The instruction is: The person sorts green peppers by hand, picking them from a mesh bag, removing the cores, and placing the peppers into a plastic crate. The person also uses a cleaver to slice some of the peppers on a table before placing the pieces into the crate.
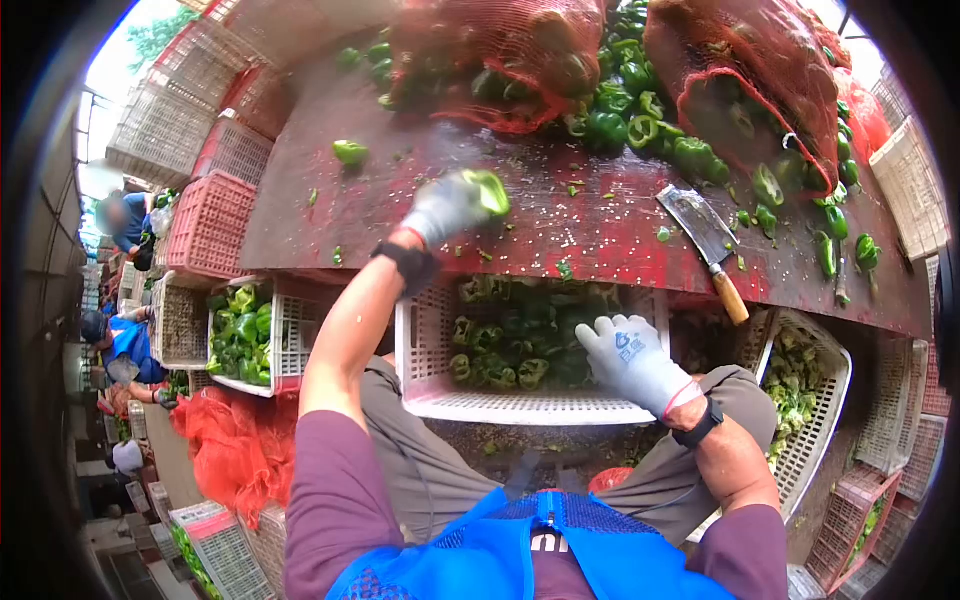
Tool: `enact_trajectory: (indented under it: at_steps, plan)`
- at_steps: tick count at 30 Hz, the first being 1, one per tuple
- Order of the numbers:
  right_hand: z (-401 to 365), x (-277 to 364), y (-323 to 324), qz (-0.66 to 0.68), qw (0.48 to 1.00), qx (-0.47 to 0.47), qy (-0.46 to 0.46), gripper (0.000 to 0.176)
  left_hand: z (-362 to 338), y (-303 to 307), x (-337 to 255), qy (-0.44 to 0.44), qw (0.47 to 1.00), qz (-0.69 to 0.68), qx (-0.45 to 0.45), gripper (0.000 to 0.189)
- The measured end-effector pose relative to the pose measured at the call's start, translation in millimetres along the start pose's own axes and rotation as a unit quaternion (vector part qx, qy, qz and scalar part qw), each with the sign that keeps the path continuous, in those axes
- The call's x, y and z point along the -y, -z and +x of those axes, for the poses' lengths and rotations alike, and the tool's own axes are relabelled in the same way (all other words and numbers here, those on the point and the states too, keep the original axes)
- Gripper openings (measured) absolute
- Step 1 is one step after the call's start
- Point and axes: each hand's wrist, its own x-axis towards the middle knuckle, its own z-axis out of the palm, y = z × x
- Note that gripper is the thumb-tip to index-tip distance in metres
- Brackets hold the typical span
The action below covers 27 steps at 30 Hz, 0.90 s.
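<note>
The cut green pepper could fall if the left hand lets it slip; it is up over the table. That hand is blurry, but its fingers seem to pinch the pepper. The right hand has its fingers a little apart by the pepper crate, no pepper showing in them.

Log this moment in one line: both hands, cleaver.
left hand: holds green pepper piece over table | right hand: over white crate of peppers | cleaver: lies on table
</note>
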Motion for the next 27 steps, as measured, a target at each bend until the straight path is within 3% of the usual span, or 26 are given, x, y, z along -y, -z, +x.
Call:
enact_trajectory:
  at_steps: [3, 5, 6, 9, 11, 13, 15, 16, 19, 22, 25, 27]
  plan:
    - [5.5, 6.3, 10.2, -0.029, 0.999, -0.031, 0.009, 0.021, -58.8, 18.0, -48.8, -0.079, 0.992, 0.025, 0.095, 0.032]
    - [4.2, 15.8, 11.5, -0.030, 0.999, -0.032, 0.020, 0.021, -93.7, 24.5, -57.7, -0.115, 0.975, -0.101, 0.163, 0.036]
    - [4.8, 21.5, 9.6, -0.023, 0.998, -0.046, 0.029, 0.020, -103.7, 30.8, -56.6, -0.086, 0.967, -0.144, 0.194, 0.040]
    - [11.9, 27.1, 5.8, -0.020, 0.996, -0.074, 0.053, 0.017, -101.0, 41.3, -12.5, -0.065, 0.975, -0.182, 0.110, 0.038]
    - [17.1, 28.6, 5.1, -0.017, 0.995, -0.073, 0.061, 0.017, -83.4, 46.1, 37.6, 0.051, 0.982, -0.157, 0.095, 0.038]
    - [23.6, 26.7, 0.6, -0.015, 0.996, -0.067, 0.059, 0.019, -63.5, 34.7, 100.8, 0.137, 0.987, -0.081, -0.029, 0.039]
    - [30.1, 23.4, -3.9, -0.018, 0.996, -0.067, 0.059, 0.022, -36.6, 25.4, 169.7, 0.227, 0.966, -0.058, -0.113, 0.046]
    - [33.5, 23.3, -0.8, -0.026, 0.997, -0.038, 0.056, 0.028, -25.0, 22.7, 200.6, 0.261, 0.942, -0.138, -0.158, 0.048]
    - [45.8, 18.9, -0.9, -0.011, 0.999, -0.011, 0.035, 0.033, 15.4, -6.7, 282.6, 0.447, 0.848, -0.126, -0.257, 0.069]
    - [57.9, 13.8, 1.3, 0.000, 0.999, 0.038, 0.014, 0.035, 52.6, -26.6, 318.1, 0.501, 0.819, -0.135, -0.246, 0.074]
    - [67.3, 11.7, 2.7, -0.010, 0.997, 0.071, 0.007, 0.035, 73.0, -36.4, 332.9, 0.432, 0.850, -0.219, -0.207, 0.068]
    - [72.7, 14.9, 7.3, 0.009, 0.997, 0.072, 0.020, 0.035, 66.3, -54.6, 334.0, 0.374, 0.849, -0.310, -0.208, 0.055]
